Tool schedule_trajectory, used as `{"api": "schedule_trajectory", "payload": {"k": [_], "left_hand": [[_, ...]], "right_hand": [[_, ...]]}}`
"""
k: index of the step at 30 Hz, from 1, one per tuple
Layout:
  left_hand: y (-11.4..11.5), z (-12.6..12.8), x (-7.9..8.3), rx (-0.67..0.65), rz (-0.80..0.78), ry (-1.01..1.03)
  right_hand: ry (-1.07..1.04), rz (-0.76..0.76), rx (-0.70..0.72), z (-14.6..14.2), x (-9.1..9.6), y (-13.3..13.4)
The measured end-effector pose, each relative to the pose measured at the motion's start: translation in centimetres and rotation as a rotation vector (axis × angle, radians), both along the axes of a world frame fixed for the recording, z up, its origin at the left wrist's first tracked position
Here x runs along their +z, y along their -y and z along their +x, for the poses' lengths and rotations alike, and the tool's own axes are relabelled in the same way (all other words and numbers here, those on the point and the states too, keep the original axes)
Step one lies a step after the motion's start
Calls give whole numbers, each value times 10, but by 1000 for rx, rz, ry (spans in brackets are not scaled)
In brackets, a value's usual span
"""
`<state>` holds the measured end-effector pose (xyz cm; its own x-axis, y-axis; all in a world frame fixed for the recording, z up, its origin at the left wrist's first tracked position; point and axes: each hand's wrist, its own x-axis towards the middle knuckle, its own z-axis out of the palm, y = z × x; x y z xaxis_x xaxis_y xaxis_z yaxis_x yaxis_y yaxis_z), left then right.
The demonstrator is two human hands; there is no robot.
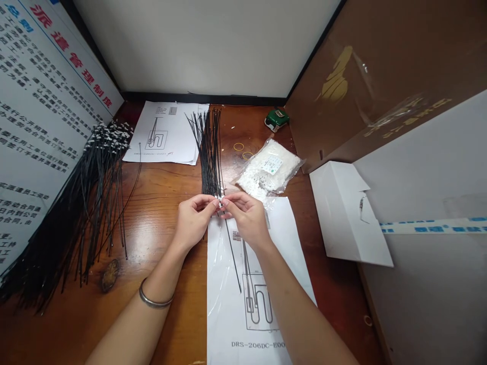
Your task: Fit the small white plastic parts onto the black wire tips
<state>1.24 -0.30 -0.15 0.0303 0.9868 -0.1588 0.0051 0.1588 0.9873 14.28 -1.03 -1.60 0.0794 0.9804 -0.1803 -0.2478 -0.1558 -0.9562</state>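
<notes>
White piece (220, 201), literally just one, pinched between the fingertips of left hand (195, 218) and right hand (249, 217), both grips super narrow, near the printed sheet's (220, 304) top. I count two bunches of black wires (210, 162), one bag (291, 157), one green tape measure (277, 119).

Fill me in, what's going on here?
The person's left hand and right hand pinch at a small white piece; a thin black wire runs from there across a printed sheet. A bundle of black wires lies just beyond, white-tipped wires lie at left, and a clear bag of white pieces sits at right.
</notes>
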Motion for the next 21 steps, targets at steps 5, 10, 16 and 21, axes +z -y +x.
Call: {"api": "schedule_trajectory", "payload": {"k": [5, 10, 16, 21], "left_hand": [[1, 0, -1, 5, 14, -39], [0, -1, -3, -14, 14, -39], [1, -1, -3, -19, 17, -72], [1, -2, -2, -32, 36, -88]], "right_hand": [[7, 6, 7, 0, -3, -1], [13, 10, 29, 2, -5, -1], [18, 24, 43, 3, -8, -1], [9, 13, 49, 2, -7, 0]]}}
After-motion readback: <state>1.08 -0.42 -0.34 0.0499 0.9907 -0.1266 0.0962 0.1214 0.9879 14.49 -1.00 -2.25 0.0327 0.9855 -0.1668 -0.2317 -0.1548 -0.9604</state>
